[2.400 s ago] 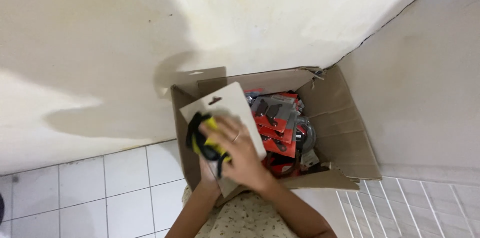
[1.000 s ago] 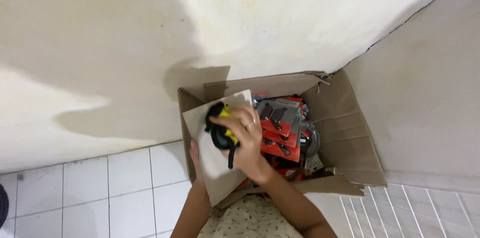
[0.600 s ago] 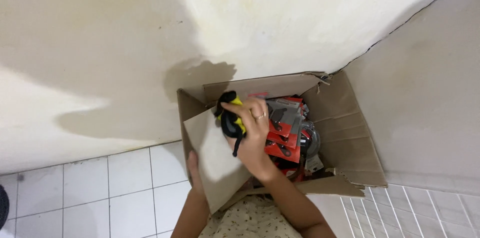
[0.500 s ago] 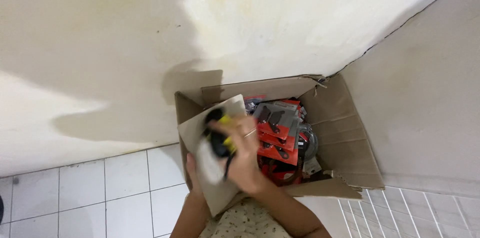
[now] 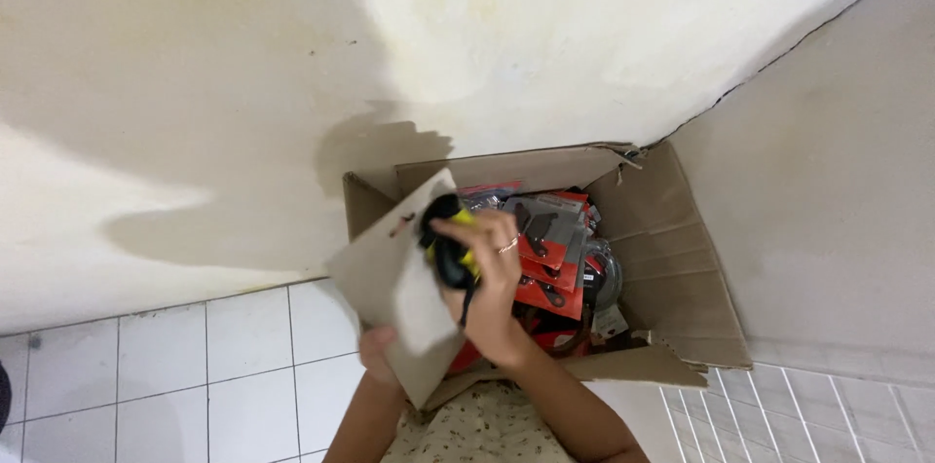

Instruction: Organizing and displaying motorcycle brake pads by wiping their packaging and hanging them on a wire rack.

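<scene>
Fingers (image 5: 487, 234) of the right hand (image 5: 492, 278), one of them ringed, curl tight around a black-and-yellow tool (image 5: 450, 247) whose exact kind cannot be made out, while a person leans over an open brown cardboard box (image 5: 682, 288) standing on a white tiled floor (image 5: 195, 366) where two cream-coloured walls meet. The tool is mounted on a pale grey-brown backing card (image 5: 390, 278), and the pair is held above the box's left side, clear of the contents below. The left hand (image 5: 378, 351) supports the card from underneath at its lower edge, thumb and fingers mostly hidden behind the cardboard, so how firmly it is closed on the card cannot be told. Inside the box lie several red-and-grey carded packs (image 5: 545, 249) of small hardware, stacked loosely against one another, with a round dark metal part (image 5: 599, 273) just beside them toward the right wall of the box. Judging from this view, the carded tool is already lifted out of the stack and in both hands, with the right hand working at the tool itself; the tool looks not yet separated from its card, and the remaining packs sit untouched in the box, its flaps folded open.
</scene>
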